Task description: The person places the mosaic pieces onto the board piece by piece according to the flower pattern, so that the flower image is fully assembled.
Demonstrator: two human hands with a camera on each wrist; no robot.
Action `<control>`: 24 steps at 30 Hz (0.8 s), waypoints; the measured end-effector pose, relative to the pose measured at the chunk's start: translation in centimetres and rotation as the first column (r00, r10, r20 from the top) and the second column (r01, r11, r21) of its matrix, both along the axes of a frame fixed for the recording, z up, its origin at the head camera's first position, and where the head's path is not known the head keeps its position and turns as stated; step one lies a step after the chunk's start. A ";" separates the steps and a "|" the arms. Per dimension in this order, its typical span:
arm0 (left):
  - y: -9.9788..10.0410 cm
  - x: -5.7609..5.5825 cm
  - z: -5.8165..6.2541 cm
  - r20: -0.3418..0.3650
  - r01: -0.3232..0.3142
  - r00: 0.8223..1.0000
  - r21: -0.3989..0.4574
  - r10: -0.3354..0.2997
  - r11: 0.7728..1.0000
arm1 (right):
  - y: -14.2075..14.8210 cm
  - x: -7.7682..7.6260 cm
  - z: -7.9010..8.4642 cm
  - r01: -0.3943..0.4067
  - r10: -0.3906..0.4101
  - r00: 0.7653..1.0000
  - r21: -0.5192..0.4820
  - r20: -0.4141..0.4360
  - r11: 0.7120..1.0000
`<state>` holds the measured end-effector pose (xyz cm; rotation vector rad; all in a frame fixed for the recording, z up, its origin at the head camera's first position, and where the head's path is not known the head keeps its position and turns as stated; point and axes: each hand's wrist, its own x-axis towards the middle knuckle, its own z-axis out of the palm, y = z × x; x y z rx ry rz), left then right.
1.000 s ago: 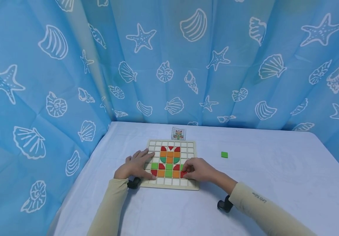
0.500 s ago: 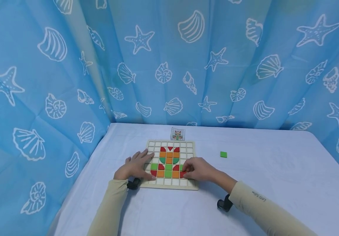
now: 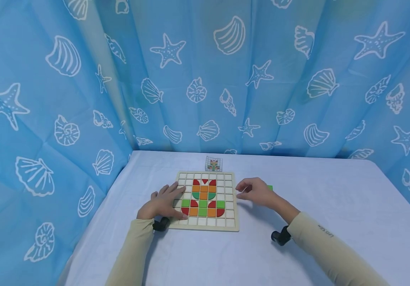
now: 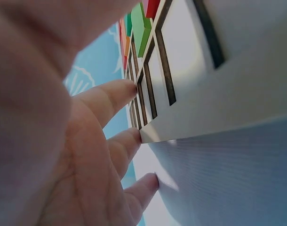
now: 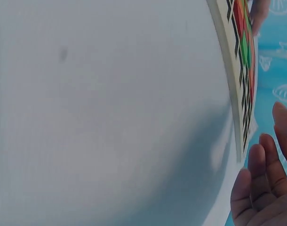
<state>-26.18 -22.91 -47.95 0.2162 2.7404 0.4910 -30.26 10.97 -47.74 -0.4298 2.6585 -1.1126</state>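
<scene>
A wooden grid board lies on the white table, bearing red, orange, green and teal tiles set in a flower-like pattern. My left hand rests at its left side, fingers spread, with fingertips on the frame and cells, as the left wrist view also shows. Just off the board's right edge hovers my right hand, its fingers loosely bent and nothing between them. Partly hidden behind that hand, a loose green square tile lies on the tablecloth. In the right wrist view the fingers curve beside the board's corner.
A small printed card with a coloured grid pattern lies behind the board. Blue curtains with white shells and starfish hang along the back and left. The white tablecloth stretches off to the right.
My right hand has left the red tile at the board's lower right and moved right and away, off the board toward the loose green tile. My left hand has stayed in place.
</scene>
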 end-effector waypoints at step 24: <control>0.2 0.1 0.2 0.000 -0.042 0.999 0.013 0.042 0.999 | 10.1 -3.1 -0.4 0.141 -0.136 0.985 -0.041 0.103 0.989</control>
